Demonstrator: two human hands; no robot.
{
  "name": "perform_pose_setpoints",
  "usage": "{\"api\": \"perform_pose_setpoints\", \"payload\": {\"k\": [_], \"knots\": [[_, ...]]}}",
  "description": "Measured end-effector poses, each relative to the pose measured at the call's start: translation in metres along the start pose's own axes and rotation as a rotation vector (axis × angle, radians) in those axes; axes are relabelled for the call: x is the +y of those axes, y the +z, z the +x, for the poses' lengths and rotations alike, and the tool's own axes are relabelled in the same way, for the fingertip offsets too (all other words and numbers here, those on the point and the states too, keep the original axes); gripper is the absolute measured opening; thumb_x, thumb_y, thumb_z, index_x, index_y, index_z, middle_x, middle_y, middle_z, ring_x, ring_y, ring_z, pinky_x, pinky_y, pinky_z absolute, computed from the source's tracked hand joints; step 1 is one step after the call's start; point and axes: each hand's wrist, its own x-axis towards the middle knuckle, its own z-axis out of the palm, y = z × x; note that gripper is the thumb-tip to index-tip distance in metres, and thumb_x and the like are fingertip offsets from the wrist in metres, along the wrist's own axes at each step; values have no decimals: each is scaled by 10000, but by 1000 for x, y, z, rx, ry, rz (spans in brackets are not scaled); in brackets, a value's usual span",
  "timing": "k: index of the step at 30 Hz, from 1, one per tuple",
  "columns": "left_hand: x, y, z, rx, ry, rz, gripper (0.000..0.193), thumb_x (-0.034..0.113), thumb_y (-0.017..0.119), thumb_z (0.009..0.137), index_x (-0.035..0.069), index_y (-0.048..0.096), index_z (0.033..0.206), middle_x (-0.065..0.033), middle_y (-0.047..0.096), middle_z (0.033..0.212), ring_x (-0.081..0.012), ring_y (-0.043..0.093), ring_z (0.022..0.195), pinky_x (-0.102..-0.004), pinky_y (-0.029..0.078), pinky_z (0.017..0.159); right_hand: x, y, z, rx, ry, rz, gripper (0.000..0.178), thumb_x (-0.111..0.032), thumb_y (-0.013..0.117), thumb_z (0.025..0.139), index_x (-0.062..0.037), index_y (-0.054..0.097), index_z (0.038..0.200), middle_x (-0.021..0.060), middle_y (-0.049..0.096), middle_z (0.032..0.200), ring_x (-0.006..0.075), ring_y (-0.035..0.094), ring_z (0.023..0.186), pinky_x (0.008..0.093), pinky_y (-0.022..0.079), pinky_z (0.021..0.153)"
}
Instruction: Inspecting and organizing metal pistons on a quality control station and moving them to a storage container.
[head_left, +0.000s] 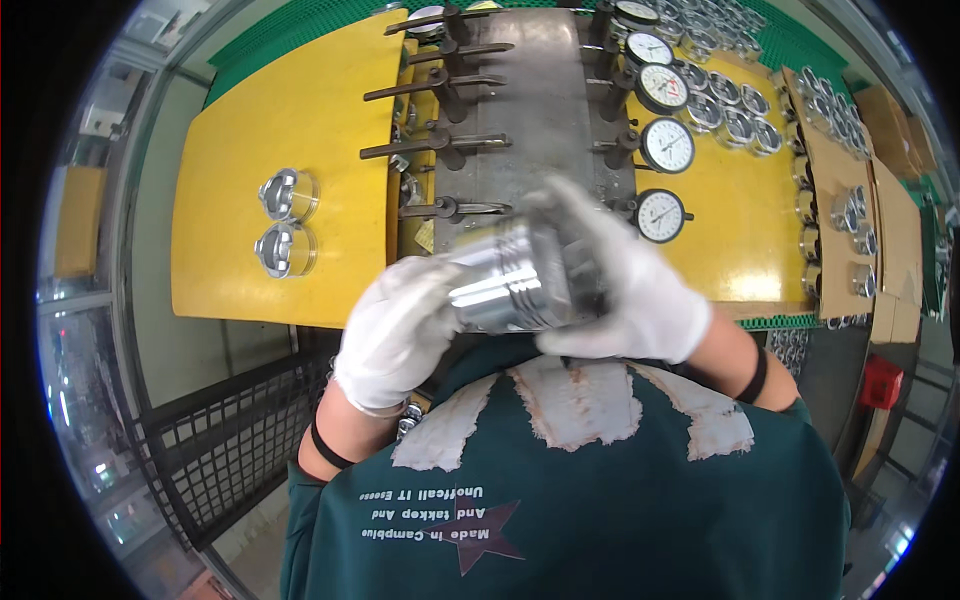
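Observation:
My left hand point(395, 325), in a white glove, is closed on a shiny metal piston point(500, 280) in front of my chest. The piston lies tilted on its side, its ring grooves toward the right. My right hand point(640, 290), also gloved, curves around the grooved end, thumb below and fingers above. Motion smears those fingers, and a dark blurred patch between them and the piston cannot be made out. Just beyond is a grey metal fixture point(540, 90) with clamp-like bars point(440, 145) on its left and round dial gauges point(661, 215) on its right.
Two pistons point(287, 249) stand on the yellow board point(350, 120) at left. Many more pistons point(735, 127) crowd the far right of the table, with others on a cardboard sheet point(835, 235). Black mesh point(230, 430) hangs at lower left; a red box point(881, 382) is at right.

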Motion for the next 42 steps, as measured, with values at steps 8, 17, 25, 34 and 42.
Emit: {"api": "perform_pose_setpoints", "payload": {"k": [8, 17, 25, 34, 42], "knots": [[-7, 22, 23, -445, -278, 87, 580, 102, 715, 737, -50, 513, 1259, -229, 606, 1104, -406, 603, 982, -424, 497, 891, 14, 21, 3, -61, 190, -651, 869, -266, 770, 740, -59, 336, 1464, 192, 620, 1119, 374, 669, 845, 450, 560, 673], [-23, 59, 32, -411, -42, 145, 867, 251, 815, 688, -79, 401, 1375, -264, 523, 1221, -429, 538, 1093, -471, 442, 962, 8, 9, -33, 9, 543, -340, 813, -202, 702, 819, 15, 278, 1478, 206, 668, 1003, 373, 657, 939, 399, 526, 775], [-43, 79, 41, -341, -77, -57, 866, 154, 821, 689, 2, 381, 1419, -252, 506, 1270, -424, 533, 1150, -439, 467, 975, 11, 22, -40, 114, 739, 643, 858, -97, 638, 920, -47, 71, 1561, 124, 558, 1131, 135, 597, 838, 272, 528, 706], [-41, 81, 44, -320, -89, -62, 843, 122, 807, 683, -20, 394, 1404, -251, 503, 1278, -428, 533, 1151, -444, 471, 966, 10, 18, -37, 46, 772, 616, 843, -108, 559, 955, -91, -28, 1560, 181, 566, 1208, 177, 675, 755, 278, 572, 635], [-41, 81, 45, -316, -86, -67, 849, 96, 796, 666, -44, 389, 1398, -270, 497, 1270, -448, 532, 1130, -449, 465, 964, 11, 20, -35, 105, 772, 627, 895, -81, 630, 915, -83, 18, 1568, 116, 572, 1078, 134, 606, 806, 255, 539, 653]]}}
